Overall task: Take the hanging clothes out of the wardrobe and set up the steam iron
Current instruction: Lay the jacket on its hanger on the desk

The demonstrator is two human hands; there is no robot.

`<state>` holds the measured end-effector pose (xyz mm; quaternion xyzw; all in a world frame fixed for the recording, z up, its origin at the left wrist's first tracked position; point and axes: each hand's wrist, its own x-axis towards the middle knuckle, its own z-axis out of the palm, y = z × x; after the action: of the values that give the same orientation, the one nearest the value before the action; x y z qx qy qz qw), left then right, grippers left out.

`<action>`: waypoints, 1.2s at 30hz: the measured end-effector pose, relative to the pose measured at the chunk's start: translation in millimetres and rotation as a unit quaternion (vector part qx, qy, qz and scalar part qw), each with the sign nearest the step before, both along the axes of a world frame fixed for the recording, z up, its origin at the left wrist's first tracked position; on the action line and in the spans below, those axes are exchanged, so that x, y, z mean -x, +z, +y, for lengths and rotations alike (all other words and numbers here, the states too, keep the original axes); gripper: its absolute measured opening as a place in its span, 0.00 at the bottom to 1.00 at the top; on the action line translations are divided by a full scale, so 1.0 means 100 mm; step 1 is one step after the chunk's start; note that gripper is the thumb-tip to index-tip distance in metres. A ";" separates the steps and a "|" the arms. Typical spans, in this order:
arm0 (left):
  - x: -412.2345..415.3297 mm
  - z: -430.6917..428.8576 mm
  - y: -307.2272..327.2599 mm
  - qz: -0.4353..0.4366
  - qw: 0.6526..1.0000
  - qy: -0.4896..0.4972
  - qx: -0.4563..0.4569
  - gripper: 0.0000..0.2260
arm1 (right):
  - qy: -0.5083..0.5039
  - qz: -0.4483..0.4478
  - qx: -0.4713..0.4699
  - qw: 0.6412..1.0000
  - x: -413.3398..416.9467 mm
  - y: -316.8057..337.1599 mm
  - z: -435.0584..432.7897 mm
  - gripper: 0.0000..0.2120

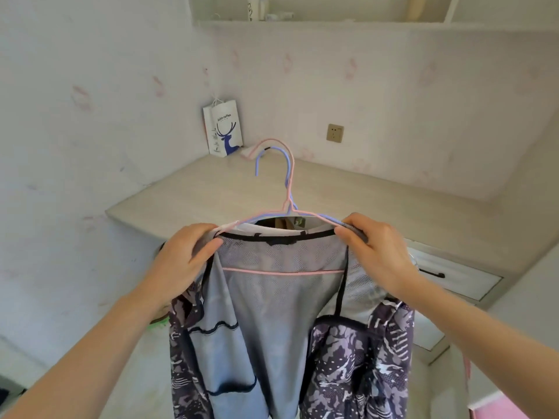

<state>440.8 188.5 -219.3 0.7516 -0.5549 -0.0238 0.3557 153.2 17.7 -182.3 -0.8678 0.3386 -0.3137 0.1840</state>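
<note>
I hold up a patterned purple jacket (pixel 357 358) with a grey mesh lining, facing me and hanging open. It sits on two wire hangers, a pink hanger (pixel 273 143) and a blue hanger (pixel 287 160), whose hooks rise together above the collar. My left hand (pixel 184 258) grips the jacket's left shoulder over the hanger end. At the right shoulder, my right hand (pixel 378 252) pinches fabric and hanger in the same way. No steam iron is in view.
A pale desk top (pixel 378 201) runs along the wall behind the jacket, with a drawer (pixel 453 276) at its right. A white paper bag with a blue deer (pixel 223 130) stands in the desk's back corner. A wall socket (pixel 335 133) sits above the desk, and shelves (pixel 332 22) hang overhead.
</note>
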 end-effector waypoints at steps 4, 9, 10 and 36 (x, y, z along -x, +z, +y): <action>-0.19 -0.39 -0.08 -0.026 0.999 0.032 0.006 0.16 | -0.002 -0.009 -0.005 1.000 -0.24 -0.06 -0.54 0.10; -0.28 -0.90 -0.05 -0.036 0.993 0.109 0.039 0.14 | 0.026 0.019 0.007 0.999 -0.57 -0.10 -1.12 0.09; -0.33 -0.97 -0.04 -0.032 0.991 0.121 0.045 0.13 | 0.042 0.025 0.012 0.999 -0.65 -0.09 -1.23 0.09; -3.20 -1.94 0.19 -0.209 0.947 0.227 0.086 0.13 | 0.104 0.037 0.137 0.984 -3.55 -0.19 -2.74 0.15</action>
<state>760.4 -6.0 -200.2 0.8126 -0.4314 0.2631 0.2906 507.9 -256.0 -200.9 -0.9264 0.2069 -0.3038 0.0820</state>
